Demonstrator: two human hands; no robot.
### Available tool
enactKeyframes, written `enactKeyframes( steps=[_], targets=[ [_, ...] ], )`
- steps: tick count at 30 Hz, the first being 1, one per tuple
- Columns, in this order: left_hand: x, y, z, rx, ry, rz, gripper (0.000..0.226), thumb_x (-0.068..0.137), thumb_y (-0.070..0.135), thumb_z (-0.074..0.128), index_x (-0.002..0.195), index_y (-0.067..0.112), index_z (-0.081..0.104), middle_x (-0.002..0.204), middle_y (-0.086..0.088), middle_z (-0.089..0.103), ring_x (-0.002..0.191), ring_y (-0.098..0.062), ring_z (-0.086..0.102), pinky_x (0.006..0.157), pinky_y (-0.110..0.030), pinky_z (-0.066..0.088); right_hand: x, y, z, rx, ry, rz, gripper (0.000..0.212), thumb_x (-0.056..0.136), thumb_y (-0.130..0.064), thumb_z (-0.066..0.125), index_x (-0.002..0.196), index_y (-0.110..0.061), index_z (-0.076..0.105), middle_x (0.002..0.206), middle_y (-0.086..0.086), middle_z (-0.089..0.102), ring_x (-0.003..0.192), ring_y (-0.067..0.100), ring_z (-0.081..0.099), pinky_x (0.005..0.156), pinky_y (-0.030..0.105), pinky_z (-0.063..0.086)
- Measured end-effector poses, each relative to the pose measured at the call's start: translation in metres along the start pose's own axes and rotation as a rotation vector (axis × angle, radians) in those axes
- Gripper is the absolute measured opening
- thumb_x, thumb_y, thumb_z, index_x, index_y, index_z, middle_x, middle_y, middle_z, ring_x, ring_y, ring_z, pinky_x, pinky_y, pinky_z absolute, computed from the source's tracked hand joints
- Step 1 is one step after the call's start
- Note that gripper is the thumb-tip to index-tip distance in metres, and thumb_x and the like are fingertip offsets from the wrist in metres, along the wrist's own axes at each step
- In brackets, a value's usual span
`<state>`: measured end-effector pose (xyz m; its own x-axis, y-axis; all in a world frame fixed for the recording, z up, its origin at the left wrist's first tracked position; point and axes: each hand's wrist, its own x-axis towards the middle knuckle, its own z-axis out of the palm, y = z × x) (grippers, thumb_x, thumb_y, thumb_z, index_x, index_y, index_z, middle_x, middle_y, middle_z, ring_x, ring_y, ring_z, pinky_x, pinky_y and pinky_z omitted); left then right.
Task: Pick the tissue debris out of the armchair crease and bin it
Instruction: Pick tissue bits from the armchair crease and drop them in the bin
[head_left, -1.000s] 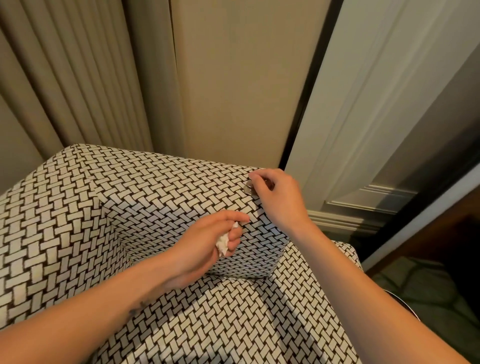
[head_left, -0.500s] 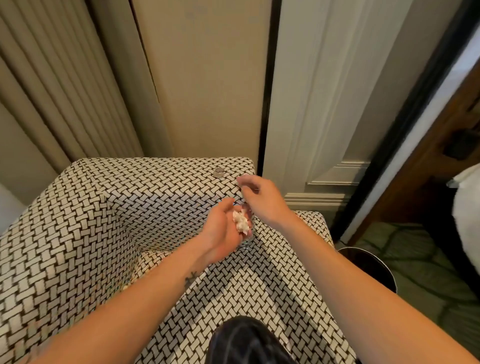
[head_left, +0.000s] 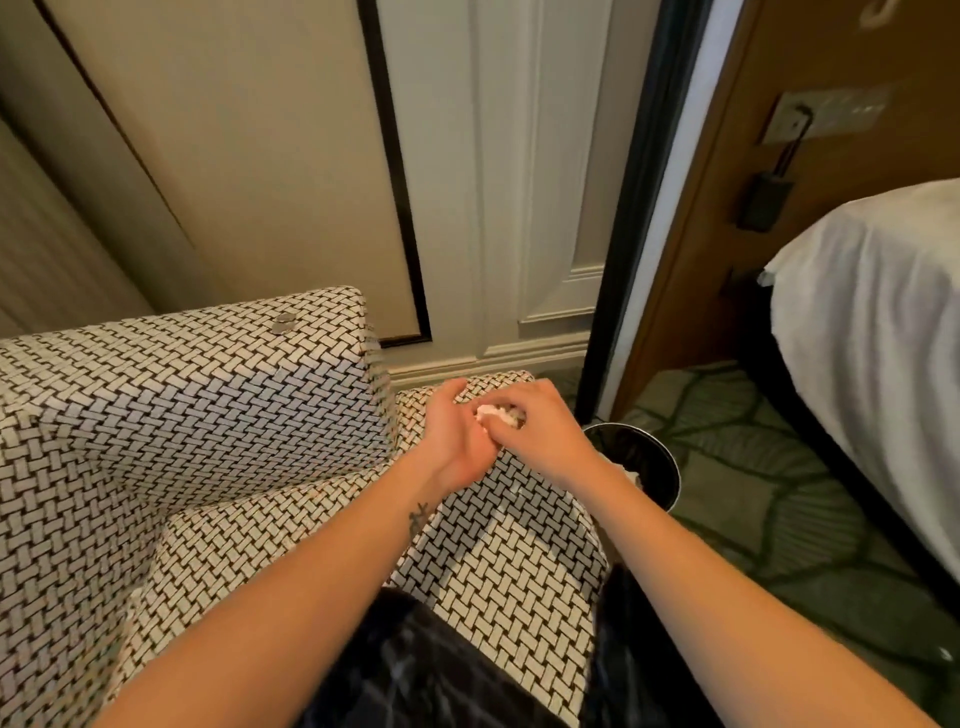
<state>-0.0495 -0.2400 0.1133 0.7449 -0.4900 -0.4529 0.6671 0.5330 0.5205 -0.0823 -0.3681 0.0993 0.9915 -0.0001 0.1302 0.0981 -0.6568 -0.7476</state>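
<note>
A small white wad of tissue debris (head_left: 490, 414) lies in the cupped palm of my left hand (head_left: 451, 442), held over the right arm of the black-and-white woven armchair (head_left: 208, 415). My right hand (head_left: 543, 434) reaches over from the right, and its curled fingertips pinch the wad. The fingers of my left hand are hidden beneath my right hand. A round black bin (head_left: 655, 464) stands on the floor just right of the armchair, below and to the right of both hands, with some white scraps inside it.
Two small round metal pieces (head_left: 283, 323) lie on top of the chair back. A bed with white sheets (head_left: 872, 332) stands at the right across green patterned carpet (head_left: 753, 499). A white panelled wall (head_left: 519, 182) is behind the chair.
Both hands have moved right, from the chair back to above the right arm near the bin. My right hand left the metal pieces and now closes on the tissue in my left palm.
</note>
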Motion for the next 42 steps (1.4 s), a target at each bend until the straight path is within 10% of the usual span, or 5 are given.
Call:
enactKeyframes(
  steps=[13, 20, 26, 34, 42],
  targets=[
    [0.162, -0.15, 0.019, 0.119, 0.168, -0.172, 0.027, 0.102, 0.016, 0.04, 0.089, 0.004, 0.06, 0.086, -0.012, 0.064, 0.079, -0.019, 0.063, 0.08, -0.03, 0.051, -0.018, 0.195, 0.005, 0.313, 0.437, 0.483, 0.021, 0.101, -0.022, 0.06, 0.116, -0.016, 0.073, 0.111, -0.01, 0.07, 0.098, 0.001, 0.06, 0.089, 0.014, 0.045],
    [0.23, -0.182, 0.017, 0.104, 0.293, -0.249, 0.056, 0.104, 0.027, 0.045, 0.148, -0.006, 0.038, 0.15, -0.022, 0.045, 0.141, -0.032, 0.044, 0.119, -0.04, 0.035, -0.002, 0.262, 0.021, 0.988, 0.768, 0.957, 0.021, 0.101, -0.011, 0.053, 0.091, -0.004, 0.07, 0.07, -0.011, 0.067, 0.072, 0.005, 0.061, 0.073, 0.023, 0.053],
    [0.245, -0.199, 0.007, 0.172, 0.405, -0.342, 0.031, 0.104, 0.026, 0.047, 0.082, 0.005, 0.054, 0.079, -0.009, 0.058, 0.068, -0.017, 0.057, 0.069, -0.028, 0.046, -0.006, 0.277, 0.028, 1.138, 0.679, 1.064, 0.017, 0.103, -0.006, 0.046, 0.095, -0.009, 0.061, 0.078, -0.003, 0.062, 0.071, 0.009, 0.058, 0.066, 0.019, 0.049],
    [0.178, -0.166, 0.013, 0.065, 0.318, -0.213, 0.06, 0.103, 0.026, 0.046, 0.152, -0.004, 0.031, 0.156, -0.024, 0.038, 0.144, -0.032, 0.039, 0.122, -0.042, 0.03, -0.011, 0.215, 0.01, 1.299, 0.584, 1.03, 0.035, 0.105, -0.011, 0.047, 0.134, 0.008, 0.054, 0.13, 0.02, 0.062, 0.12, 0.028, 0.062, 0.104, 0.032, 0.049],
    [0.057, -0.093, -0.021, 0.035, 0.244, 0.032, 0.054, 0.102, 0.032, 0.041, 0.144, -0.002, 0.042, 0.143, -0.023, 0.053, 0.132, -0.034, 0.053, 0.118, -0.047, 0.037, -0.036, 0.094, 0.02, 1.223, 0.219, 0.772, 0.038, 0.104, -0.017, 0.052, 0.139, 0.0, 0.053, 0.131, 0.016, 0.064, 0.116, 0.021, 0.066, 0.107, 0.037, 0.05]
  ],
)
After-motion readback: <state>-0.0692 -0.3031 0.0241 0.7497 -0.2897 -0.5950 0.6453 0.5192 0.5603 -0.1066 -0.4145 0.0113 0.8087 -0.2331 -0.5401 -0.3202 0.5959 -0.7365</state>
